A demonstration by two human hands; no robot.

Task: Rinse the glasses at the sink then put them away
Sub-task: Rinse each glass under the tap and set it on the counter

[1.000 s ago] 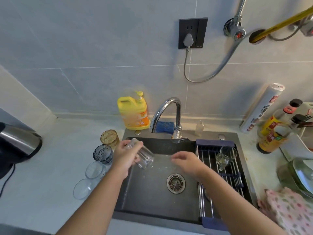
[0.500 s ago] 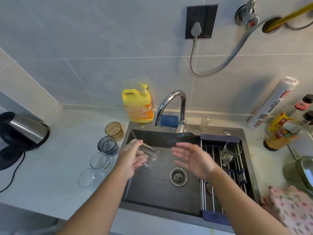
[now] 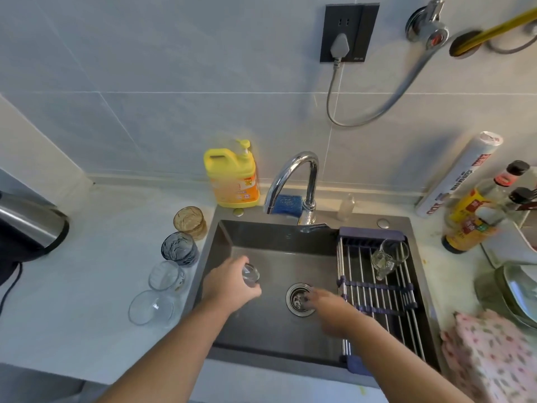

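My left hand point(image 3: 229, 286) grips a small clear glass point(image 3: 250, 274) over the left part of the dark sink point(image 3: 261, 330), mouth tipped to the right. My right hand point(image 3: 328, 305) is blurred, fingers loose, just right of the drain point(image 3: 299, 299), holding nothing. The chrome tap point(image 3: 293, 178) shows no water running. On the counter left of the sink stand an amber glass point(image 3: 190, 222), a blue-grey glass point(image 3: 179, 248) and two clear glasses point(image 3: 165, 276) point(image 3: 151, 308). Another clear glass point(image 3: 388, 257) lies on the drying rack point(image 3: 377, 289).
A yellow detergent jug point(image 3: 234, 175) and blue sponge point(image 3: 286, 203) sit behind the sink. A kettle point(image 3: 26, 225) stands at far left. Sauce bottles point(image 3: 476, 210), a wrap roll point(image 3: 459, 175), dishes point(image 3: 517, 292) and a flowered cloth point(image 3: 491, 356) crowd the right counter.
My left hand has turned and lowered the clear glass in the sink. My right hand dropped from mid-sink down toward the drain. The camera view shifted slightly.
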